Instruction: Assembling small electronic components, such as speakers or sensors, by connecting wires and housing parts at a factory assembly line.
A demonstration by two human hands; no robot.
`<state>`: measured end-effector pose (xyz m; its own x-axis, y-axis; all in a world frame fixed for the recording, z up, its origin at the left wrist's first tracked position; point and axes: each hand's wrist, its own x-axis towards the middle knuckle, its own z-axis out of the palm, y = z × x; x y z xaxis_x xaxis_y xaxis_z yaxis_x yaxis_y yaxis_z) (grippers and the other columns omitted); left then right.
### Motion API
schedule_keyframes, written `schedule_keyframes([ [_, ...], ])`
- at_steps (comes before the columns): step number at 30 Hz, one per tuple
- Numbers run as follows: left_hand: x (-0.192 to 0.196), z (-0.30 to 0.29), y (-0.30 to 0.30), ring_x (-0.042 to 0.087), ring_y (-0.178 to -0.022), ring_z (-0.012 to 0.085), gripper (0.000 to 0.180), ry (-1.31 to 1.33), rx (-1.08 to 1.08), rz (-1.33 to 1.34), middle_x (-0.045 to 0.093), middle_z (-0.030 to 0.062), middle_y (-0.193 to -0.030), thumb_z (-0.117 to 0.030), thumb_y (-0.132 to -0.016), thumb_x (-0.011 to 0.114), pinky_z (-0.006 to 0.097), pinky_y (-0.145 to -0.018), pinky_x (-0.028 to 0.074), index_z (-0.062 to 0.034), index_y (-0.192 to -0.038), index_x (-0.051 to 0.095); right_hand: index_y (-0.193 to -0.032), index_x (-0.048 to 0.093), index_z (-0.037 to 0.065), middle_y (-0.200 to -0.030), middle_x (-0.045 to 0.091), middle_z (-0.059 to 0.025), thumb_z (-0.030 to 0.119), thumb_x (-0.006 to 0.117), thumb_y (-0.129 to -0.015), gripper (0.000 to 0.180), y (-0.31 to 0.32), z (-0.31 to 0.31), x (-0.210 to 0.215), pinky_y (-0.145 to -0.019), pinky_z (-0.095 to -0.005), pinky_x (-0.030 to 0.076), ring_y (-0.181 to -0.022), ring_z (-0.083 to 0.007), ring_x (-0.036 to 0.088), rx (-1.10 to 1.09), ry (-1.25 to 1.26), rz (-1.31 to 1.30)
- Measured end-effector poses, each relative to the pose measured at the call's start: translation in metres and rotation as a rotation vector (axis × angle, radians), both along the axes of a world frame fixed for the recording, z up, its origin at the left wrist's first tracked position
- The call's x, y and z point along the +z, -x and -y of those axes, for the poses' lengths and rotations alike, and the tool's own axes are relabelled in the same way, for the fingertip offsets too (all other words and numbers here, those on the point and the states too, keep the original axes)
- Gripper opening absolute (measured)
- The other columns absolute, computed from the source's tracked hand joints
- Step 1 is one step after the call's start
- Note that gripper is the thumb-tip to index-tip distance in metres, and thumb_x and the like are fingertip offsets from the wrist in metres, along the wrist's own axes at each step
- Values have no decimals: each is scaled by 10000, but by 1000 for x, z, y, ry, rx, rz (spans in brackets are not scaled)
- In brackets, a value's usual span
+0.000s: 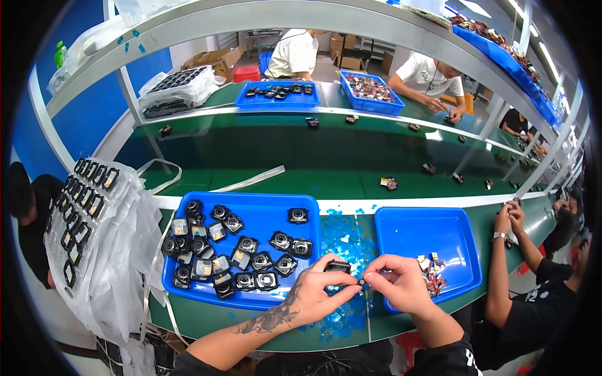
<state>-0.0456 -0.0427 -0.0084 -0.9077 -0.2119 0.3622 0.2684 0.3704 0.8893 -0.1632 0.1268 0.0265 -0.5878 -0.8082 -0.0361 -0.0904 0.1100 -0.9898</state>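
Observation:
My left hand (316, 289) is closed around a black watch case (338, 267), held above the strip of bench between two blue trays. My right hand (401, 283) pinches close beside it, thumb and forefinger pressed together. At the meeting fingertips of both hands shows a tiny dark piece (361, 282) with a pale spot, too small to name. Several black watch cases (260, 261) lie in the left blue tray (269, 202), some with pale faces up. In the right blue tray (411, 227), small red, yellow and white parts (433, 274) are heaped toward the front.
Blue film scraps (343, 319) litter the bench between the trays. Stacked bagged trays of black frames (88, 213) stand at left. Beyond runs a green conveyor (269, 144) carrying small assemblies (389, 183). A co-worker's hands (509, 219) are at right; a metal shelf beam (282, 19) crosses above.

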Motion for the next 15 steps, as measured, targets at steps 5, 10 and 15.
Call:
schedule_keyframes([
  [5, 6, -2, -1, 645, -788, 238, 137, 40, 51, 1, 606, 98, -935, -159, -797, 768, 337, -683, 521, -75, -900, 733, -952, 629, -19, -888, 640, -39, 114, 620, -939, 134, 6, 4, 0, -631, -210, 501, -760, -66, 582, 29, -27, 103],
  [10, 3, -8, -3, 645, -794, 253, 125, 171, 155, -80, 612, 81, -927, -155, -777, 771, 348, -673, 526, -85, -874, 734, -921, 606, 0, -845, 615, -21, 134, 579, -965, 145, 2, 3, -4, -621, -206, 477, -736, -57, 565, 58, -32, 108],
  [15, 4, -10, -10, 639, -812, 256, 133, 125, 146, -22, 610, 80, -939, -163, -780, 768, 360, -703, 521, -85, -880, 729, -925, 573, 17, -803, 570, -2, 134, 534, -985, 137, 0, 3, -6, -622, -212, 459, -712, -56, 532, 94, -58, 3],
])
